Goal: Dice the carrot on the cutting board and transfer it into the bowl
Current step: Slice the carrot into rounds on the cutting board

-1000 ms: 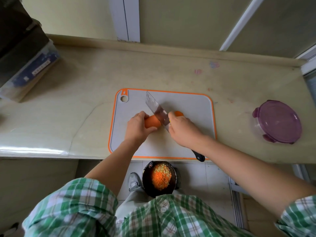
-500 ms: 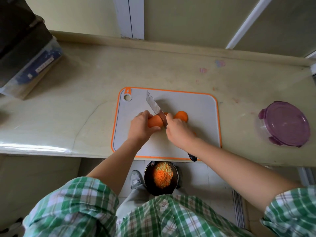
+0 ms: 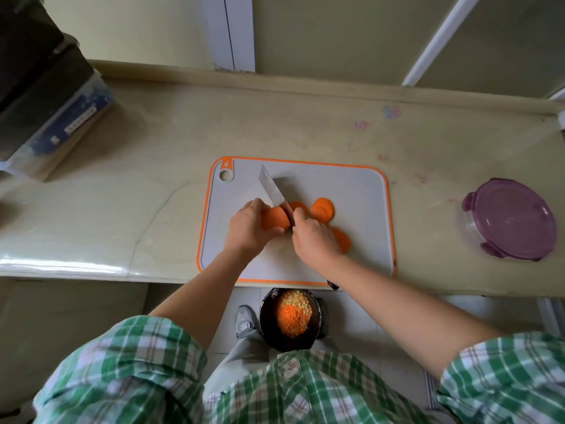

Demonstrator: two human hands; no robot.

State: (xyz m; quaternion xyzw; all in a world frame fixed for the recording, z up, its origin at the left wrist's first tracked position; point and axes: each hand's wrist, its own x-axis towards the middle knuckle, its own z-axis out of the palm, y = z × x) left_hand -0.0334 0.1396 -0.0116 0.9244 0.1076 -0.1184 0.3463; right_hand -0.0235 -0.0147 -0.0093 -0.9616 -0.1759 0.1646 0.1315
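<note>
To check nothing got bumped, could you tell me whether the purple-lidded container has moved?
No. The purple-lidded container stays right of the cutting board, at much the same gap.

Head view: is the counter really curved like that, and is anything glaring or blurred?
Head view: the wide-angle lens bows the counter edges; a white glare streak sits on its front left edge; the knife throws a soft shadow on the cutting board; the carrot looks sharp.

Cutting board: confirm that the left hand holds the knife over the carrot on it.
Not right. In the head view the right hand holds the knife over the carrot on the cutting board; the left hand grips the carrot.
</note>
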